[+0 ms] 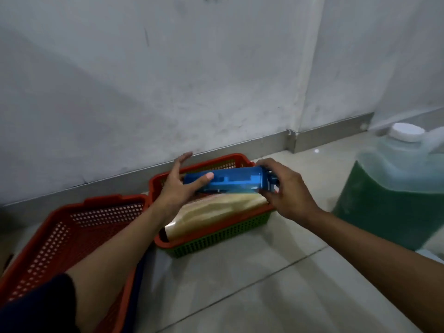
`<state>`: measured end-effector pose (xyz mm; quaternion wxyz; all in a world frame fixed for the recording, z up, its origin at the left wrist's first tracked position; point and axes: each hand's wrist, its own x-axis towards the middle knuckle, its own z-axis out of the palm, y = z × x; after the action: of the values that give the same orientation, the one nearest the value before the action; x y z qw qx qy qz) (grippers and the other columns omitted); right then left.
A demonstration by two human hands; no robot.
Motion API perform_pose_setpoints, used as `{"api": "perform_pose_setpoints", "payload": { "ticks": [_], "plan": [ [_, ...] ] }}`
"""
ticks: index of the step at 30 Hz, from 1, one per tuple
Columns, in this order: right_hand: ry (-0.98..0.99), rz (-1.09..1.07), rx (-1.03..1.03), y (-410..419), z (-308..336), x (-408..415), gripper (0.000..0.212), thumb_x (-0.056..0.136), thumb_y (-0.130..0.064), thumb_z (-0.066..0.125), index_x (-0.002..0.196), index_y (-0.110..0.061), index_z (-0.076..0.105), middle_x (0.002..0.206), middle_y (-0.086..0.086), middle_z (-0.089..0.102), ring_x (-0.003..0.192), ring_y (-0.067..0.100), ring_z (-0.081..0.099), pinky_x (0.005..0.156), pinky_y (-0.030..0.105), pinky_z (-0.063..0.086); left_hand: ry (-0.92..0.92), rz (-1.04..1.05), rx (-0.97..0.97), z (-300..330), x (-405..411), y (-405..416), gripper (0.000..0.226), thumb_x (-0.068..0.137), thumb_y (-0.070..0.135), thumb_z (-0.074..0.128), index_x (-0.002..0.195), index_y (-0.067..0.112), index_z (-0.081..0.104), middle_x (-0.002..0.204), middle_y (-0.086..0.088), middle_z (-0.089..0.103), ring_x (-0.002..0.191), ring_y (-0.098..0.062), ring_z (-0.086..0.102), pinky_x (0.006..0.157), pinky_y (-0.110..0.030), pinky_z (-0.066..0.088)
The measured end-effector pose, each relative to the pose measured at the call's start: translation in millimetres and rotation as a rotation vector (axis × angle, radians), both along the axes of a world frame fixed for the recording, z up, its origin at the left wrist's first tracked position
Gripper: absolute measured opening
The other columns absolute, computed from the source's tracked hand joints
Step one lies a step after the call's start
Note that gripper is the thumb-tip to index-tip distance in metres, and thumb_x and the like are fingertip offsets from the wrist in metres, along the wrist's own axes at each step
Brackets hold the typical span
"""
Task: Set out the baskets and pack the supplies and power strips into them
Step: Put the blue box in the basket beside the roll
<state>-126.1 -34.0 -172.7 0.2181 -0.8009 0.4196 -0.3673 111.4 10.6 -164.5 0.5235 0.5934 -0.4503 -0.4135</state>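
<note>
A blue translucent bottle [236, 180] lies on its side in the air over a small red basket [236, 157] that is nested in a green basket [230, 234]. My left hand [179, 186] supports the bottle's left end with thumb on top and fingers spread. My right hand [286, 188] grips its dark cap end. Under the bottle, a pale beige roll [216, 213] lies inside the small red basket. A larger red basket [64, 239] stands to the left with nothing visible in it; my left forearm crosses over it.
A large clear jug [394, 195] of green liquid with a white cap [407, 132] stands at the right. A grey wall with a metal skirting [240, 146] runs right behind the baskets. Pale floor tiles [264, 284] spread in front.
</note>
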Motion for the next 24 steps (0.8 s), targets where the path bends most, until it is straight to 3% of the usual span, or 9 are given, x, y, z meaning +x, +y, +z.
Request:
{"api": "perform_pose_setpoints", "payload": {
  "ticks": [2, 4, 7, 10, 12, 15, 18, 24],
  "plan": [
    [0.101, -0.049, -0.169, -11.1, -2.1, 21.4, 0.055, 0.070, -0.001, 0.076, 0.117, -0.023, 0.057, 0.110, 0.005, 0.062, 0.099, 0.025, 0.058, 0.083, 0.044, 0.052, -0.216, 0.004, -0.079, -6.1, 16.5, -5.3, 0.046, 0.055, 0.048, 0.075, 0.098, 0.036, 0.066, 0.111, -0.008, 0.066, 0.102, -0.025, 0.065, 0.078, -0.020, 0.055],
    [0.180, -0.143, -0.257, -22.0, -9.6, 44.2, 0.056, 0.068, 0.000, 0.076, 0.117, -0.024, 0.060, 0.112, 0.008, 0.059, 0.102, 0.028, 0.054, 0.084, 0.041, 0.048, -0.336, 0.089, -0.130, -19.1, 33.5, -11.5, 0.036, 0.056, 0.054, 0.074, 0.087, 0.039, 0.068, 0.103, -0.004, 0.070, 0.099, -0.022, 0.065, 0.085, -0.027, 0.055],
    [0.241, -0.230, -0.165, -35.6, -24.7, 72.5, 0.062, 0.073, -0.008, 0.075, 0.127, -0.030, 0.053, 0.118, 0.010, 0.050, 0.106, 0.026, 0.049, 0.085, 0.041, 0.050, -0.451, 0.242, -0.115, -40.0, 49.6, -17.9, 0.042, 0.049, 0.074, 0.068, 0.079, 0.045, 0.065, 0.098, 0.002, 0.069, 0.097, -0.016, 0.064, 0.083, -0.031, 0.052],
    [0.172, -0.117, 0.005, -46.3, -41.4, 94.1, 0.061, 0.076, -0.006, 0.072, 0.130, -0.027, 0.052, 0.115, 0.008, 0.051, 0.103, 0.025, 0.054, 0.087, 0.040, 0.052, -0.521, 0.389, -0.025, -60.0, 57.0, -21.8, 0.054, 0.046, 0.084, 0.059, 0.078, 0.040, 0.063, 0.098, 0.000, 0.067, 0.093, -0.016, 0.062, 0.076, -0.027, 0.051],
    [0.182, -0.052, 0.077, -49.7, -54.9, 100.2, 0.057, 0.079, -0.010, 0.069, 0.132, -0.022, 0.051, 0.117, 0.006, 0.050, 0.105, 0.022, 0.053, 0.095, 0.036, 0.048, -0.573, 0.383, 0.040, -69.3, 54.1, -21.3, 0.053, 0.054, 0.076, 0.064, 0.085, 0.034, 0.065, 0.102, -0.001, 0.064, 0.096, -0.016, 0.059, 0.079, -0.028, 0.050],
    [0.268, 0.017, 0.145, -53.5, -74.9, 98.9, 0.067, 0.083, -0.032, 0.066, 0.143, -0.021, 0.037, 0.128, 0.006, 0.047, 0.116, 0.020, 0.046, 0.103, 0.033, 0.041, -0.650, 0.392, 0.097, -81.5, 45.3, -24.2, 0.049, 0.068, 0.060, 0.069, 0.101, 0.025, 0.064, 0.113, -0.005, 0.052, 0.096, -0.012, 0.047, 0.082, -0.023, 0.040],
    [0.403, 0.024, 0.087, -57.8, -84.5, 96.7, 0.068, 0.089, -0.048, 0.052, 0.147, -0.021, 0.028, 0.137, 0.007, 0.047, 0.122, 0.023, 0.042, 0.104, 0.036, 0.034, -0.716, 0.384, 0.155, -85.2, 42.4, -31.3, 0.051, 0.076, 0.061, 0.061, 0.111, 0.024, 0.061, 0.118, -0.011, 0.047, 0.101, -0.022, 0.048, 0.085, -0.026, 0.037],
    [0.539, -0.004, 0.020, -56.7, -92.8, 97.6, 0.060, 0.096, -0.052, 0.029, 0.150, -0.028, 0.018, 0.150, 0.001, 0.036, 0.133, 0.024, 0.028, 0.107, 0.040, 0.022, -0.854, 0.240, 0.330, -94.5, 49.7, -42.4, 0.055, 0.089, 0.059, 0.042, 0.128, 0.022, 0.051, 0.123, -0.018, 0.054, 0.110, -0.035, 0.053, 0.092, -0.037, 0.043]
  ]
}}
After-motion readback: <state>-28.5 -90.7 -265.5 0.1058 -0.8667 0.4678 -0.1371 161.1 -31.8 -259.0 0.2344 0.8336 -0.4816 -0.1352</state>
